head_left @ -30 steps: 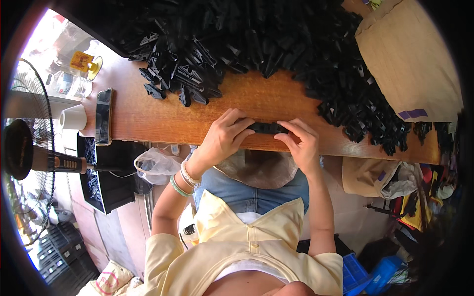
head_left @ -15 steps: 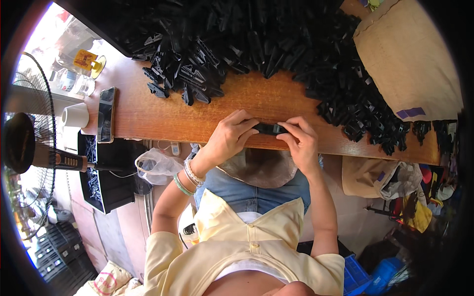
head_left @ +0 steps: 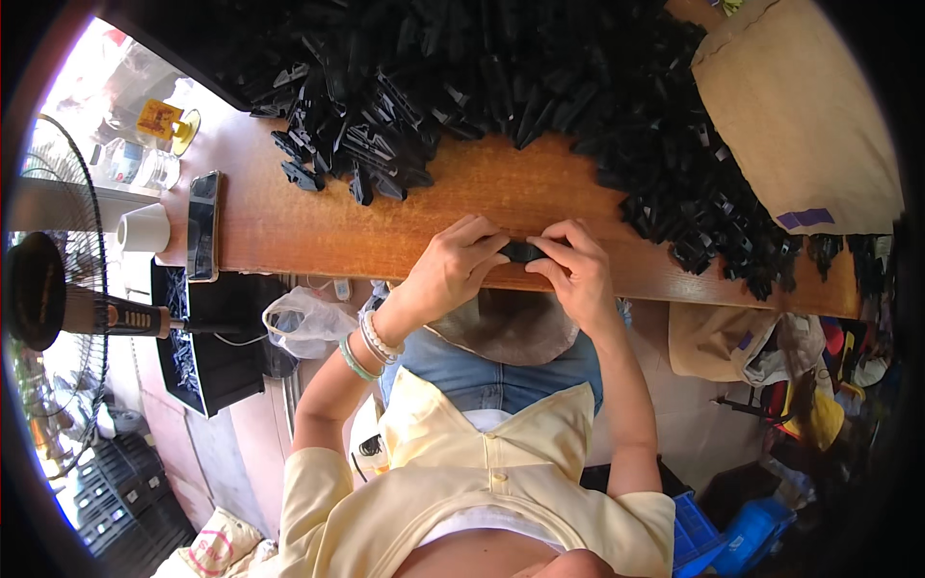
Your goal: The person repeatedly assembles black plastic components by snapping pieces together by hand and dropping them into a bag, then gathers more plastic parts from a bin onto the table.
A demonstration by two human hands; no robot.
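Note:
A small black plastic part (head_left: 521, 251) is held level over the near edge of the wooden table (head_left: 318, 231). My left hand (head_left: 461, 258) pinches its left end between thumb and fingers. At the other end, my right hand (head_left: 575, 267) grips it the same way, so both hands are closed and only the middle of the part shows. Its exact kind is too small and dark to make out. Beyond my hands a big heap of black plastic parts (head_left: 385, 144) covers the far side of the table, spilling toward the right edge.
A phone (head_left: 203, 226) and a white cup (head_left: 145, 228) are at the table's left end, near a fan (head_left: 58, 299). A black bin (head_left: 226, 371) with small parts stands below. A tan sack (head_left: 800, 116) lies at the far right; a cloth bag (head_left: 718, 342) hangs under the table.
My right hand has shifted slightly left along the black plastic part, so less of it shows between my hands. My left hand stays nearly in place.

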